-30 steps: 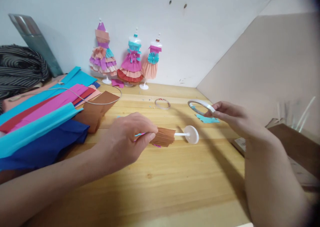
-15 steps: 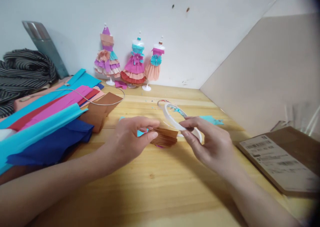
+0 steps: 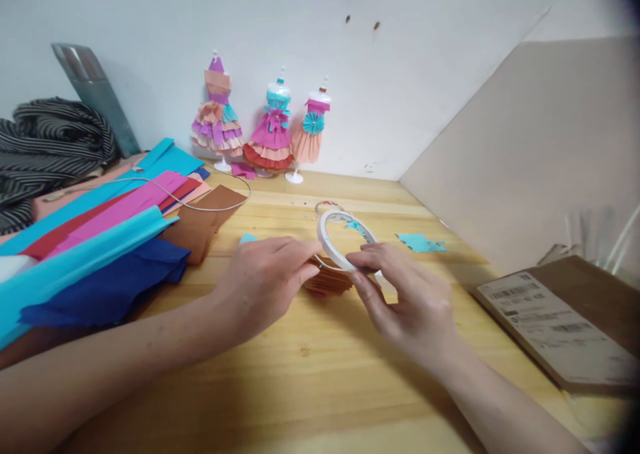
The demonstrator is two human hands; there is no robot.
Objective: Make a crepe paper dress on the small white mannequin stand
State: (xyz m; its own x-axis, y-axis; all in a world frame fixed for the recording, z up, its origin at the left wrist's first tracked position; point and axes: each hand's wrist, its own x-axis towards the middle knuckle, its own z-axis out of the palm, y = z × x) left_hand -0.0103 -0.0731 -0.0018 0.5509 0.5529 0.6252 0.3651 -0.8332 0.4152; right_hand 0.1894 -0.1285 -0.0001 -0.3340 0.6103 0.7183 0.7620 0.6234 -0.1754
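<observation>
My right hand (image 3: pixel 410 297) pinches a narrow roll of white tape (image 3: pixel 327 244), holding it tilted above the table. My left hand (image 3: pixel 265 284) is closed, with thumb and fingers brought together at the roll's left side. A thin pale strip runs between these fingertips and the roll; whether they grip it is hard to see. Directly below, a piece of brown pleated paper (image 3: pixel 330 283) sits partly hidden by both hands. A bit of light blue paper (image 3: pixel 247 239) shows behind my left hand.
Three dress forms in paper dresses (image 3: pixel 270 131) stand against the wall. Coloured crepe paper (image 3: pixel 100 241) and a striped cloth (image 3: pixel 55 137) lie at left. A blue scrap (image 3: pixel 421 242), several tiny beads and a small ring (image 3: pixel 329 207) lie behind the hands. At right is a labelled cardboard box (image 3: pixel 565 321).
My right hand has brought the tape roll left, up to my left fingertips. My left thumb and fingers have come closer together. The view has shifted slightly.
</observation>
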